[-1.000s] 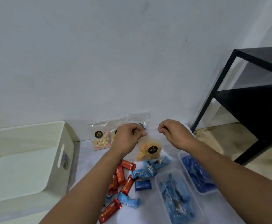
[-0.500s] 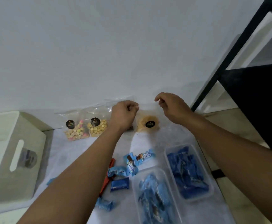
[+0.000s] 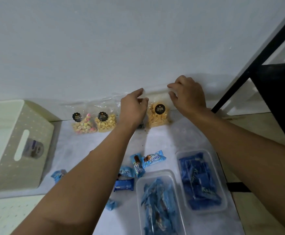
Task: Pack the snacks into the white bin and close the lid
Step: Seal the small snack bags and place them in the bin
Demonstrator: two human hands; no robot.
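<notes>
Nearest to me, two clear plastic trays are sitting side by side on the white table [image 3: 157,143]: the closer tray [image 3: 157,200] is holding light blue wrapped snacks, and the tray to its right [image 3: 201,180] is holding darker blue packets. Just left of them, loose blue wrapped candies [image 3: 138,165] are lying scattered, along with a dark blue biscuit pack [image 3: 124,184]. My forearms are reaching across all of this toward the wall.

Off to my left, the white bin [image 3: 16,146] is standing at the table's end, its slotted handle side facing me, well apart from the snacks.

Farther out, against the wall, clear bags with black round labels are leaning in a row: one with mixed pink and yellow pieces [image 3: 83,123], one with pale round crackers [image 3: 106,122] touching it, and the bag of orange stick snacks [image 3: 158,115] between my hands. My left hand [image 3: 133,107] is pinching the top left corner of that bag's clear upper edge between thumb and fingertips. My right hand [image 3: 187,95] is curling its fingers over the top right corner, gripping the plastic there.
</notes>
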